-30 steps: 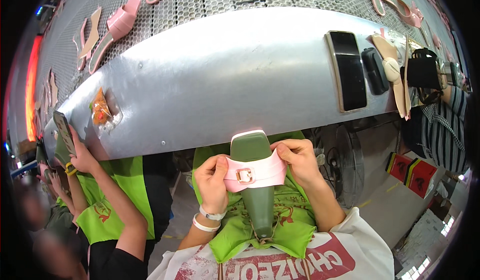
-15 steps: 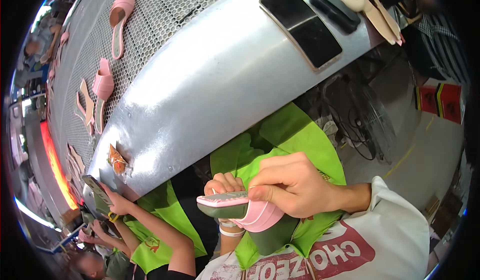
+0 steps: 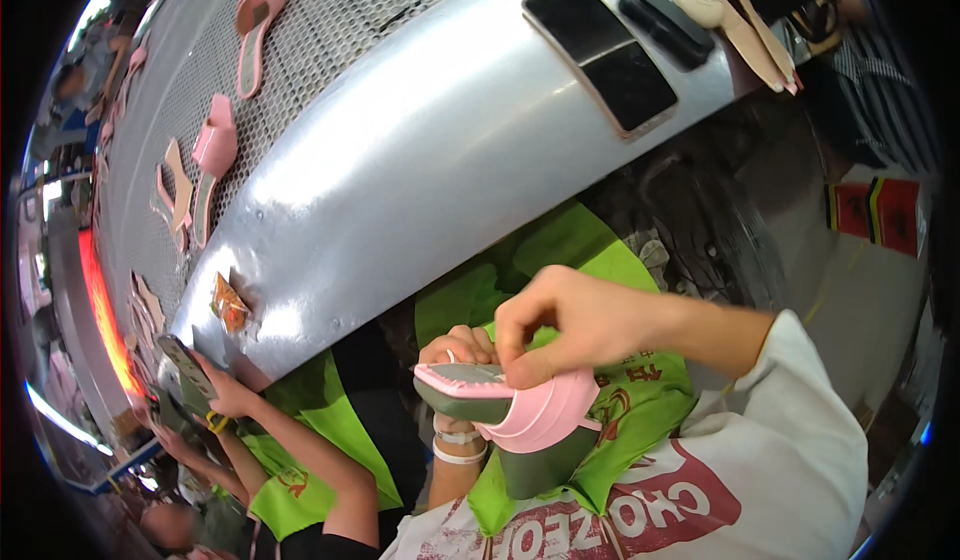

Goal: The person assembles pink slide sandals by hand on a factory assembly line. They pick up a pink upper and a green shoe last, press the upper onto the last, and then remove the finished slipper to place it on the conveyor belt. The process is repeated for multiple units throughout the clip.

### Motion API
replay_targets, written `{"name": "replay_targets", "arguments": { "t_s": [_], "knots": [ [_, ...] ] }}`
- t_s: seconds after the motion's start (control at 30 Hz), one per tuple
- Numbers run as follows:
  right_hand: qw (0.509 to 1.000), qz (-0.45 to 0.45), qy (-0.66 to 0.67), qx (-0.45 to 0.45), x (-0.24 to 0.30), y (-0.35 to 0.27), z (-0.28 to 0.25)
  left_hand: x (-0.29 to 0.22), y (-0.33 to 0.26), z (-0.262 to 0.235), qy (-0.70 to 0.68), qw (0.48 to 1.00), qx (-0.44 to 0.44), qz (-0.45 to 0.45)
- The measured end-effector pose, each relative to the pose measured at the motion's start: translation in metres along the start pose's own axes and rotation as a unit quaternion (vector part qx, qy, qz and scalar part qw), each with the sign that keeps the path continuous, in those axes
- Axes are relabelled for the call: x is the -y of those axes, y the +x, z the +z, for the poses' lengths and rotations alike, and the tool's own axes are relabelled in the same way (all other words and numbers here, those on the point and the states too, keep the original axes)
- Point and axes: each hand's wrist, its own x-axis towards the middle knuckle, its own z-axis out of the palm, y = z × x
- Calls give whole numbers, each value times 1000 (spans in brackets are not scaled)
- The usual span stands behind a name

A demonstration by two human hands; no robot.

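Observation:
A pink strapped shoe upper [image 3: 540, 408] is stretched over a dark green shoe last [image 3: 540, 472], held with its sole side up in front of my chest. Along the sole, the upper's pink edge is folded over in small pleats around a grey insole [image 3: 470, 376]. My left hand [image 3: 460, 348] grips the last from the far side, its fingers curled and partly hidden behind it. On the near side, my right hand [image 3: 570, 322] is closed, with thumb and bent forefinger at the folded edge of the upper.
Beyond my lap runs a metal ledge [image 3: 400, 160] carrying a phone [image 3: 600, 55], a black case [image 3: 667, 24] and a small wrapped packet [image 3: 229, 303]. Pink shoe uppers [image 3: 214, 145] lie on a mesh conveyor [image 3: 330, 20]. At left, a co-worker's hand [image 3: 228, 392] holds a tool.
The last with its upper has shifted a little right. My right hand has risen and turned, its thumb staying at the sole edge. The uppers on the conveyor appear farther up in view.

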Motion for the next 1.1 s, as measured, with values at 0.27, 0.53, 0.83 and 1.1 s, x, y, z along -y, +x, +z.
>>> {"name": "replay_targets", "arguments": {
  "t_s": [0.27,0.53,0.83,1.1],
  "knots": [
    [930,-190,-273,-155,13,-10,7,-42,5,21,226,964,-124,-67],
    [962,-136,-163,-172,5,-9,-3,-72,13,70,469,874,-57,116],
    [936,-229,-139,-229,-9,14,17,-83,-5,60,484,863,-44,140],
    [940,-277,-134,-148,-10,20,19,-68,38,12,44,920,179,-346]
  ]
}}
